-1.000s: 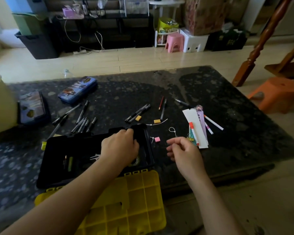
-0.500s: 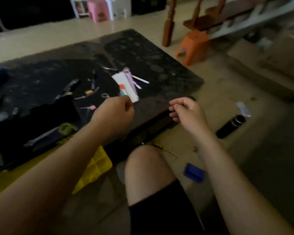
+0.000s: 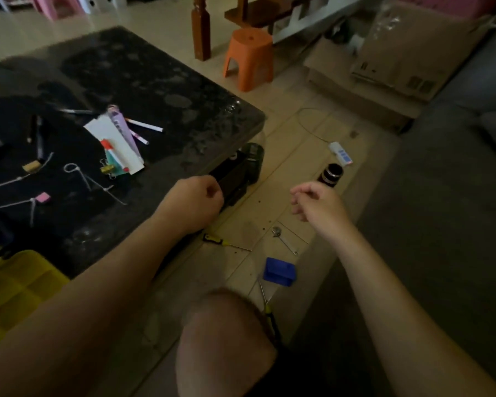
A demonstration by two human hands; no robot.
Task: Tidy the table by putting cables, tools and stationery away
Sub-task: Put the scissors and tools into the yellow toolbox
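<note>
The left hand [image 3: 195,199] is held over the table [image 3: 161,81] edge, its fingers curled into a fist with nothing seen in it. The right hand [image 3: 317,202] is raised, forearm outstretched, its fingers loosely curled and empty. Below the fingers, two screwdrivers [image 3: 225,243], one wrench [image 3: 285,239] and one blue box [image 3: 279,271] are seen on the floor. At least three cable ties [image 3: 80,174] are seen left of the fist.

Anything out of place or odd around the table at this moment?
Yes. Tools lie scattered on the floor beside the table instead of on it: a yellow-handled screwdriver, a small wrench, a blue box, and another yellow-handled tool partly hidden by the knee. A dark bottle lies there too.
</note>
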